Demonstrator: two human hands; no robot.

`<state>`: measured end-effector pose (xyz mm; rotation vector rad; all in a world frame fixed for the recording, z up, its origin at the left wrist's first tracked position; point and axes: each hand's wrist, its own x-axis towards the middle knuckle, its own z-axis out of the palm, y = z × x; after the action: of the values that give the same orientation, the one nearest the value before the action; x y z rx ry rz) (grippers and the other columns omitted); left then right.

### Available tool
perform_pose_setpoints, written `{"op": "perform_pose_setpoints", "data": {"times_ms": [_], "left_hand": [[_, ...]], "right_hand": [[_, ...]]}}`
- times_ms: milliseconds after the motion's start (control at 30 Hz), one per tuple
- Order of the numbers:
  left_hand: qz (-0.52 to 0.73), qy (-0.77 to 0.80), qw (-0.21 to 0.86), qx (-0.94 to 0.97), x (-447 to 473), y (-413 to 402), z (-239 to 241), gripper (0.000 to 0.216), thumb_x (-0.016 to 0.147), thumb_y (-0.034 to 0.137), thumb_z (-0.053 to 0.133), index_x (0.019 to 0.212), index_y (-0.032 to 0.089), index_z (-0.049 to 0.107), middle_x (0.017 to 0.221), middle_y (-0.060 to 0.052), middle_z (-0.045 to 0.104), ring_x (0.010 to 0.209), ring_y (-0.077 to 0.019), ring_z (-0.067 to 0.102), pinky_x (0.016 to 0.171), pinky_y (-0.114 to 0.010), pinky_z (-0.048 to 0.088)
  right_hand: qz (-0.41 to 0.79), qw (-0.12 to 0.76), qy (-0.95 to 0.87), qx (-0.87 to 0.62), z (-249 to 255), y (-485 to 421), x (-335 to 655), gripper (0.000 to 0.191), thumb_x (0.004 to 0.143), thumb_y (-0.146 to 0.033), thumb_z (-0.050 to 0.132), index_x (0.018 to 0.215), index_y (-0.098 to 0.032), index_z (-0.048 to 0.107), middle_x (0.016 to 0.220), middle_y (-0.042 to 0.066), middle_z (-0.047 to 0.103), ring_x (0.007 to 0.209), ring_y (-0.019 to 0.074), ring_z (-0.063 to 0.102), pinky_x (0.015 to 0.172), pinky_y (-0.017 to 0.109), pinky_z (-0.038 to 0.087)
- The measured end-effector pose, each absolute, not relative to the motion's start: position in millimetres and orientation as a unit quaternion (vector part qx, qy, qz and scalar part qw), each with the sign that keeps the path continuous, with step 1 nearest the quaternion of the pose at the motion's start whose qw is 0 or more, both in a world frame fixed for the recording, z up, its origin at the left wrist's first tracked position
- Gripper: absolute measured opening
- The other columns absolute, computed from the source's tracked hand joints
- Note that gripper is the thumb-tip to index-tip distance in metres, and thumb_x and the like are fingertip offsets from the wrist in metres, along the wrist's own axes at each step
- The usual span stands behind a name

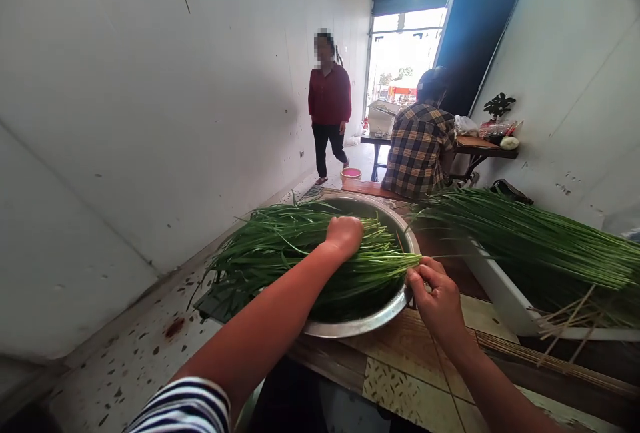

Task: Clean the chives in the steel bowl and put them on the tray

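A wide metal basin (345, 332) stands before me, heaped with long green garlic chives (260, 233) whose leaves spill over its left rim. My left hand (344, 236) is closed in a fist on top of the heap, close to the pale stems. Whatever its fingers grip is hidden beneath it. At the basin's right rim, my right hand (435, 290) pinches the stem ends of a bunch of the chives between thumb and fingers.
Right of the basin, more chives (540, 233) lie over a white tray (505, 286) with dry straws (567, 326) at its corner. A person in red (330, 96) stands by the left wall. Another in a plaid shirt (420, 146) sits at a table (480, 148), back turned.
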<state>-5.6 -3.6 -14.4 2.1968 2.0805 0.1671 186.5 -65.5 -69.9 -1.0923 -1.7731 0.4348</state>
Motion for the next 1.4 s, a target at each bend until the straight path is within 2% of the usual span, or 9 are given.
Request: {"op": "perform_pose_setpoints", "data": {"times_ms": [200, 500, 667, 733, 867, 1000, 1067, 1167, 1400], "left_hand": [[0.071, 0.662, 0.056, 0.744, -12.5, 0.6, -17.0, 0.026, 0.075, 0.017, 0.056, 0.093, 0.020, 0.074, 0.098, -0.012, 0.071, 0.095, -0.0238, 0.064, 0.083, -0.030, 0.045], [0.044, 0.657, 0.011, 0.752, -6.3, -5.3, -10.5, 0.029, 0.080, 0.016, 0.050, 0.096, 0.017, 0.074, 0.104, -0.015, 0.069, 0.101, -0.0272, 0.062, 0.086, -0.035, 0.045], [0.021, 0.647, 0.027, 0.762, -9.0, -3.5, -14.0, 0.028, 0.076, 0.016, 0.056, 0.097, 0.017, 0.073, 0.105, -0.015, 0.068, 0.101, -0.0285, 0.062, 0.084, -0.034, 0.046], [0.052, 0.653, 0.038, 0.754, -10.4, -1.6, -15.7, 0.026, 0.076, 0.015, 0.055, 0.094, 0.016, 0.074, 0.103, -0.016, 0.069, 0.100, -0.0277, 0.063, 0.083, -0.033, 0.047], [0.194, 0.649, 0.086, 0.730, -15.6, 2.6, -19.4, 0.023, 0.080, 0.020, 0.055, 0.093, 0.019, 0.074, 0.094, -0.010, 0.072, 0.090, -0.0210, 0.065, 0.079, -0.027, 0.048], [0.327, 0.599, 0.207, 0.701, -14.1, 7.5, -26.5, 0.023, 0.081, 0.024, 0.056, 0.095, 0.017, 0.073, 0.077, -0.005, 0.072, 0.066, -0.0128, 0.063, 0.064, -0.022, 0.049], [0.356, 0.581, 0.278, 0.677, -9.2, 7.8, -29.1, 0.021, 0.079, 0.023, 0.058, 0.091, 0.013, 0.073, 0.071, -0.005, 0.071, 0.055, -0.0101, 0.059, 0.056, -0.021, 0.047], [0.381, 0.552, 0.340, 0.659, -1.2, 4.9, -29.6, 0.018, 0.078, 0.021, 0.060, 0.082, 0.009, 0.072, 0.068, -0.005, 0.070, 0.049, -0.0080, 0.056, 0.052, -0.019, 0.045], [0.396, 0.519, 0.354, 0.670, 5.7, 0.0, -26.5, 0.017, 0.075, 0.023, 0.062, 0.079, 0.011, 0.072, 0.064, -0.003, 0.069, 0.051, -0.0082, 0.055, 0.053, -0.019, 0.044]], "right_hand": [[0.178, 0.484, -0.730, -0.448, -69.9, -65.7, 186.5, 0.031, 0.085, -0.030, 0.047, 0.055, -0.021, 0.052, 0.079, 0.007, 0.059, 0.085, 0.0230, 0.051, 0.076, 0.036, 0.041], [0.182, 0.484, -0.733, -0.443, -68.7, -65.4, 186.8, 0.032, 0.084, -0.031, 0.048, 0.054, -0.021, 0.055, 0.080, 0.008, 0.062, 0.085, 0.0239, 0.053, 0.077, 0.037, 0.042], [0.178, 0.482, -0.736, -0.441, -67.6, -65.6, 186.6, 0.029, 0.085, -0.029, 0.048, 0.058, -0.021, 0.057, 0.082, 0.008, 0.062, 0.086, 0.0234, 0.052, 0.077, 0.036, 0.043], [0.176, 0.479, -0.738, -0.441, -67.2, -65.4, 186.7, 0.030, 0.085, -0.029, 0.047, 0.057, -0.021, 0.055, 0.081, 0.008, 0.062, 0.085, 0.0231, 0.052, 0.077, 0.036, 0.043], [0.173, 0.481, -0.738, -0.441, -65.0, -66.1, 186.3, 0.032, 0.084, -0.029, 0.047, 0.054, -0.022, 0.052, 0.077, 0.007, 0.061, 0.082, 0.0228, 0.053, 0.075, 0.035, 0.043], [0.169, 0.486, -0.738, -0.437, -65.1, -66.0, 186.7, 0.031, 0.084, -0.028, 0.047, 0.054, -0.022, 0.054, 0.076, 0.006, 0.061, 0.082, 0.0226, 0.053, 0.074, 0.034, 0.043], [0.168, 0.485, -0.740, -0.436, -66.2, -65.3, 187.4, 0.031, 0.084, -0.028, 0.047, 0.055, -0.022, 0.054, 0.076, 0.006, 0.061, 0.082, 0.0224, 0.052, 0.075, 0.034, 0.042], [0.179, 0.480, -0.741, -0.434, -67.2, -64.5, 188.2, 0.031, 0.085, -0.028, 0.047, 0.056, -0.022, 0.054, 0.078, 0.006, 0.061, 0.083, 0.0226, 0.052, 0.075, 0.034, 0.042], [0.210, 0.474, -0.734, -0.438, -64.4, -65.9, 188.0, 0.032, 0.086, -0.030, 0.046, 0.055, -0.021, 0.053, 0.077, 0.006, 0.060, 0.083, 0.0223, 0.052, 0.075, 0.034, 0.041]]}}
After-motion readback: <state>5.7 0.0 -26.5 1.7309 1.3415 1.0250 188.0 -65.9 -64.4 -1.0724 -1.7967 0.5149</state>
